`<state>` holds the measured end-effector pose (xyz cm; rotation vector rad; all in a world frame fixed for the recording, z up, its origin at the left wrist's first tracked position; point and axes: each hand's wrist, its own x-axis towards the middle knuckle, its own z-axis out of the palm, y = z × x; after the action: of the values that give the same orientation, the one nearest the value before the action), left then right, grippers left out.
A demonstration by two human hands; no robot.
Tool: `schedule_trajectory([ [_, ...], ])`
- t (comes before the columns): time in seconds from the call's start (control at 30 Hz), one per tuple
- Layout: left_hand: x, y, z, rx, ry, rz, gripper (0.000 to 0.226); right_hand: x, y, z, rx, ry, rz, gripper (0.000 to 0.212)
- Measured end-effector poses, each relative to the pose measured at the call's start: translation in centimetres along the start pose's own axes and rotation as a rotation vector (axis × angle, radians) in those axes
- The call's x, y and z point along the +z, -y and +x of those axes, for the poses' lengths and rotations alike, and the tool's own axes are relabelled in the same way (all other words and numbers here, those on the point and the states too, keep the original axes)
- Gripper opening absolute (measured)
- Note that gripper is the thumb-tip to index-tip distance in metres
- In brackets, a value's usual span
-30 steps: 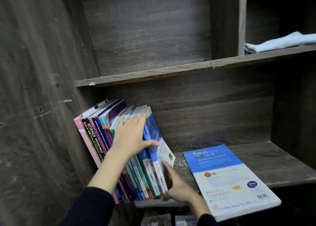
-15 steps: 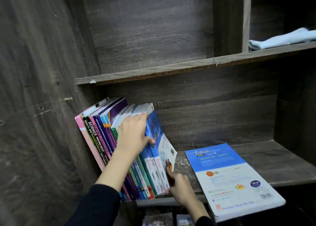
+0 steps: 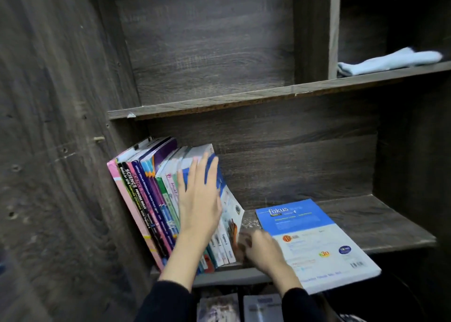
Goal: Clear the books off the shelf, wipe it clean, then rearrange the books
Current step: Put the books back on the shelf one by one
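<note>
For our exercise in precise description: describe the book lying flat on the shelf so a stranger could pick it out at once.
Find the lower wooden shelf, where a row of books leans at the left end. Right of that row lies the fokus book. It alone lies flat, cover up, blue above, white below, overhanging the front edge.

The shelf is dark brown with streaky wood grain. The leaning books show pink, black, purple, blue, green and white spines. The flat book at lower right is blue on top and white below, with orange and navy spots. The cloth at upper right is pale blue. The sleeves are black.
</note>
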<state>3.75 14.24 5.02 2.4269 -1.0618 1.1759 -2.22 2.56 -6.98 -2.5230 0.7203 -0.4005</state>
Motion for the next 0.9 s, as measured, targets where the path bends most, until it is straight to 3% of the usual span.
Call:
schedule_trajectory([
  [0.07,1.3,-1.8,-2.2,-0.095,-0.17,-0.187,0.041,-2.5,-1.4,-0.4,0.049,-0.124,-0.105,0.037],
  [0.1,1.6,-3.0,-3.3,-0.16,-0.097,-0.267,0.034,-3.9,-2.4,-0.8,0.069,-0.17,-0.126,0.036],
  [0.2,3.2,-6.5,-5.9,-0.366,0.426,-0.398,0.032,-7.4,-5.3,-2.7,0.122,-0.243,-0.123,0.032],
  [0.27,4.8,-8.1,-7.7,-0.449,0.68,-0.491,0.039,-8.6,-7.6,-3.9,0.192,-0.255,-0.141,0.031],
  [0.4,8.2,-10.2,-10.1,-0.568,0.947,-0.694,0.062,-8.7,-11.7,-5.6,0.412,-0.194,-0.165,0.054],
  [0.57,10.3,-12.3,-10.2,-0.878,0.899,-1.202,0.076,-8.3,-14.2,-6.1,0.493,-0.167,-0.054,0.07],
  [0.67,11.1,-13.0,-10.2,-0.984,0.841,-1.342,0.078,-8.5,-15.6,-5.8,0.53,-0.18,0.036,0.069],
  [0.8,12.2,-12.3,-10.2,-0.992,0.731,-1.299,0.068,-8.3,-17.3,-6.0,0.538,-0.137,0.341,0.07],
  [0.9,12.3,-11.7,-10.4,-0.863,0.779,-1.365,0.057,-7.9,-18.0,-6.6,0.474,-0.08,0.645,0.08],
])
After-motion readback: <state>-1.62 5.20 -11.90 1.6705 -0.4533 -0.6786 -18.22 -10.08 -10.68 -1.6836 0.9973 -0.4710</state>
